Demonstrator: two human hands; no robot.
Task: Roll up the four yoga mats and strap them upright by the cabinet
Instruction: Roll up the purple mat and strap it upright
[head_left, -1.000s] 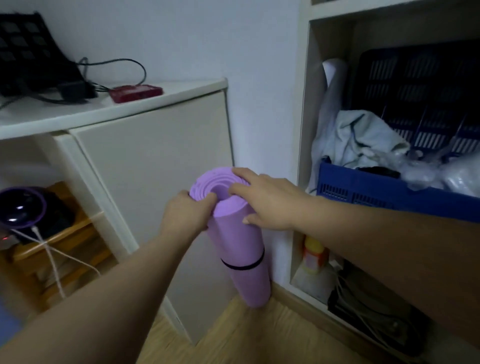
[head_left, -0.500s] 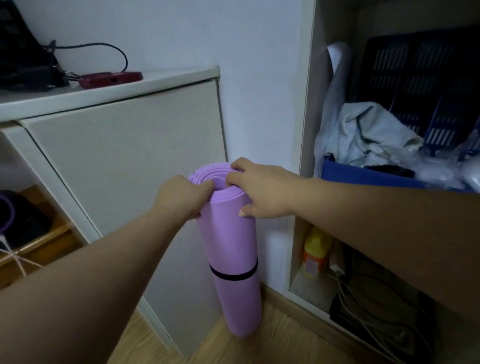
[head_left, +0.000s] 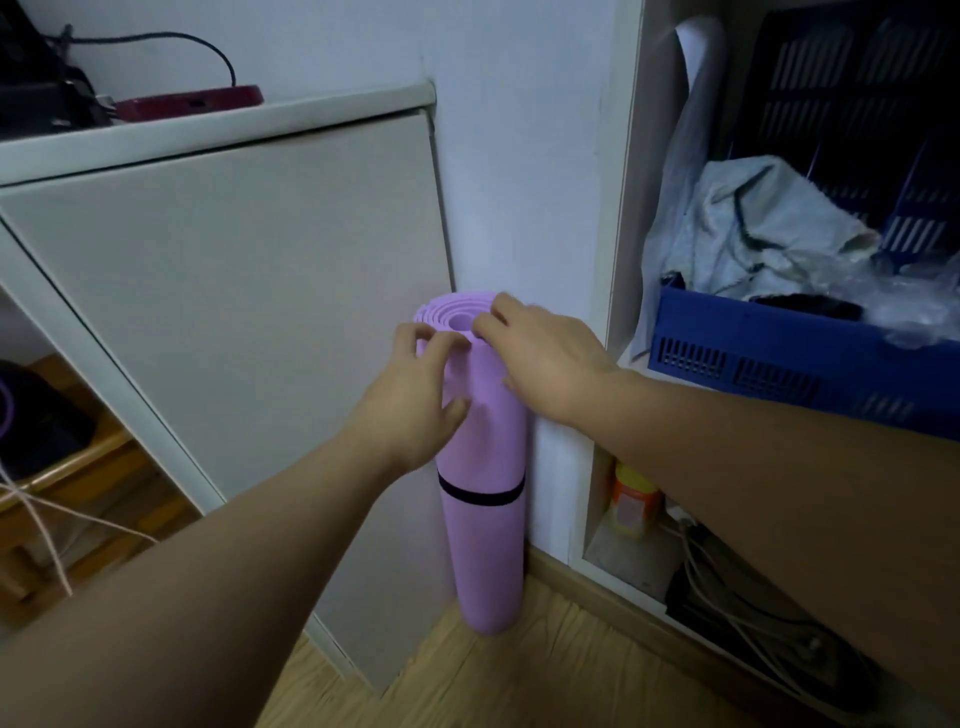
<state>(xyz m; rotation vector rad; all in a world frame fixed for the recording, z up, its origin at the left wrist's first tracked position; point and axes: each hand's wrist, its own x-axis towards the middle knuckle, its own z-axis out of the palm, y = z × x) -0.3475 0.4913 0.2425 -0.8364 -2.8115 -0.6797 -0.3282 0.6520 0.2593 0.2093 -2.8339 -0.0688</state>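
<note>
A rolled purple yoga mat (head_left: 485, 551) stands upright on the wooden floor, in the corner between the grey cabinet (head_left: 223, 312) and the white wall. A black strap (head_left: 480, 496) circles it about halfway up. My left hand (head_left: 415, 395) rests on the mat's upper left side, fingers spread loosely against it. My right hand (head_left: 540, 358) lies over the top right rim, fingertips at the spiral end. Both hands touch the mat; neither wraps fully around it. No other mats are in view.
A white shelf unit (head_left: 618, 208) stands to the right, holding a blue crate (head_left: 769, 353) with cloths and plastic. Below it are a yellow bottle (head_left: 634, 501) and tangled cables (head_left: 753, 623). A red item (head_left: 192, 101) and cable lie on the cabinet top.
The mat has gone back into the corner against the wall and stands straighter. My left hand's fist-like grip has loosened into spread fingers. The view has shifted closer and rightward.
</note>
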